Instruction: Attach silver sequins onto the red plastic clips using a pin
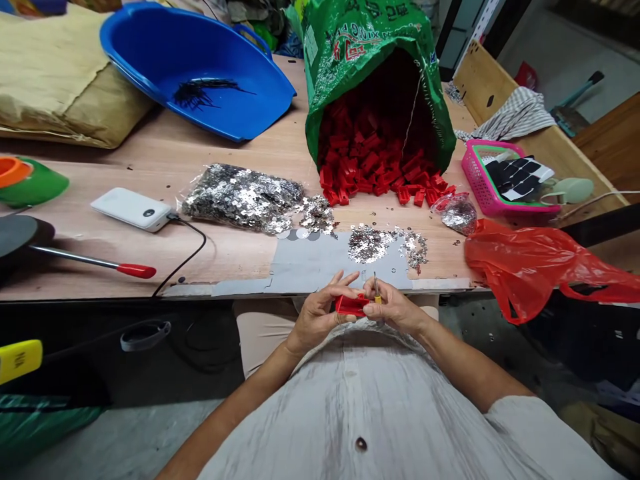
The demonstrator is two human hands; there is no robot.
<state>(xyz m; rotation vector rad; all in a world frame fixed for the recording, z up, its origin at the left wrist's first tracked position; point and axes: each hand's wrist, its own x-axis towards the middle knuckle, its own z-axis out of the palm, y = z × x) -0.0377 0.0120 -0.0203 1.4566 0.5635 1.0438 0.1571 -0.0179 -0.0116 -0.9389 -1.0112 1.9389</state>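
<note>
Red plastic makes the small piece (351, 305) between my hands; it is just off the near edge of the grey sheet (310, 263), on my side, held up and not laid on it; my left hand (319, 309) is clamped on the left end of this piece with thumb and fingers, while two other fingertips stand apart and free; my right hand (395, 308) has its fingers closed together around a small tool (377, 298) with a yellow part, the metal shaft pointing toward the grey sheet, and its thumb is at the piece's right end.

For doing this well, I think the left grip should carry the steadiness, so the right can move the tool finely; the shaft would be best turned away from my left fingertips, in case it slips; pressing softly seems wise, because thin plastic walls may bend; what sits inside the piece I cannot tell.

Loose silver pieces (367, 243) lie on the far right part of the grey sheet, within easy reach; beyond it the green sack (370, 40) opens toward me, with many red parts (365, 160) at its mouth.
</note>
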